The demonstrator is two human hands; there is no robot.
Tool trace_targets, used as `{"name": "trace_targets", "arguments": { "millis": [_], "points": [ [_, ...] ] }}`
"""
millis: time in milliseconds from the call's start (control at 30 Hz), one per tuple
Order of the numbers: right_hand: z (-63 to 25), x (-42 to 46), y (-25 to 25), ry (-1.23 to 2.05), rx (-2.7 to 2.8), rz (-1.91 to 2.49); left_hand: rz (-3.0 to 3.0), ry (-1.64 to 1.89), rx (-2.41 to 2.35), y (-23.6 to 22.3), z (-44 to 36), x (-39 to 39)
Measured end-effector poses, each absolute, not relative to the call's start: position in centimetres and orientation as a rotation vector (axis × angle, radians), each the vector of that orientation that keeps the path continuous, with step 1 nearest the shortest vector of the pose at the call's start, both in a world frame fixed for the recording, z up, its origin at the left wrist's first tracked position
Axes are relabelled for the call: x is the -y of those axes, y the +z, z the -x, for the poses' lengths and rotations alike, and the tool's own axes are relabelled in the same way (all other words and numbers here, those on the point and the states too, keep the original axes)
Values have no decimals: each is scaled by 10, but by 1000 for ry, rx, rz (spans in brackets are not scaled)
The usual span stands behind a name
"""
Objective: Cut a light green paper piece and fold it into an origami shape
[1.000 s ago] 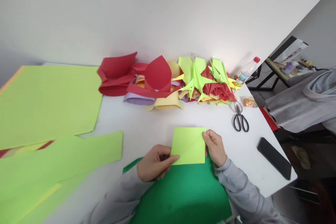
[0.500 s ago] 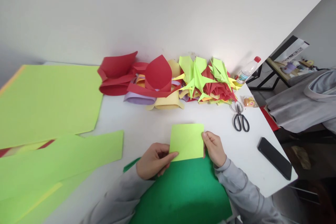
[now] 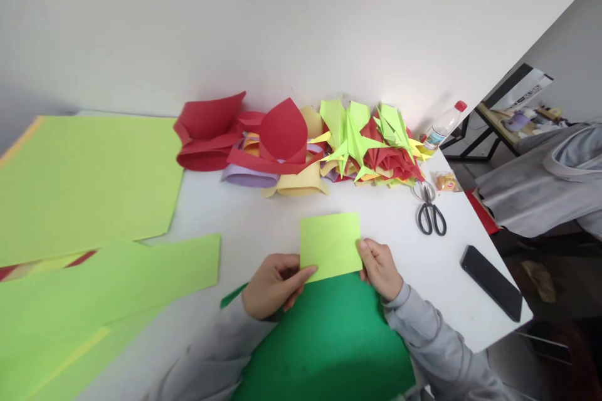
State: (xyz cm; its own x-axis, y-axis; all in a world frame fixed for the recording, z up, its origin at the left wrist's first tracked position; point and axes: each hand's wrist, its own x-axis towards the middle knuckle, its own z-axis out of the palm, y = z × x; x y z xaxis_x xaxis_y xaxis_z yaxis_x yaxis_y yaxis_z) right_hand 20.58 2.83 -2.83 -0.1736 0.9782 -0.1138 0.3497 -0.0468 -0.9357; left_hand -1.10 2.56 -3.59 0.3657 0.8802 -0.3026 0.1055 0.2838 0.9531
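Between my hands is a small lime-green sheet of paper [image 3: 330,243], nearly square and tilted a little. My left hand [image 3: 275,285] pinches its lower left corner, thumb on top. At the right edge, my right hand [image 3: 380,265] grips the same sheet between thumb and fingers. Below it lies a large dark green sheet [image 3: 324,338] at the table's near edge, partly under my forearms. Black-handled scissors [image 3: 430,216] rest on the table to the right of my right hand.
Large lime-green sheets [image 3: 94,182] cover the left of the white table [image 3: 226,213]. Along the wall are red paper shapes [image 3: 285,131] and a pile of folded paper pieces [image 3: 355,141]. A bottle [image 3: 442,128], a small packet [image 3: 446,182] and a black phone [image 3: 491,282] are at the right.
The small lime-green sheet has moved slightly up and left and turned a little, with both hands still holding it. Everything else stays in place.
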Motion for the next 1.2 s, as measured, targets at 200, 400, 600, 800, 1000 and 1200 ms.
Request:
{"name": "trace_targets", "arguments": {
  "millis": [200, 400, 600, 800, 1000, 1200],
  "points": [
    [-203, -27, -31, 1211, 1621, 1412, -1174, 751, -1135, -32, 10, -26],
    [-206, -27, -31, 1366, 1510, 1411, -1171, 767, -1152, -33, 11, -27],
    [-206, -29, -32, 1469, 1482, 1346, -1164, 796, -1171, -38, 13, -27],
    [-203, -27, -31, 1314, 1590, 1411, -1160, 795, -1172, -39, 13, -27],
    [-206, -29, -29, 1249, 1623, 1384, -1160, 775, -1161, -38, 14, -27],
    [-206, -31, -33, 1384, 1444, 1355, -1164, 648, -1075, -37, 12, -24]
  ]
}}
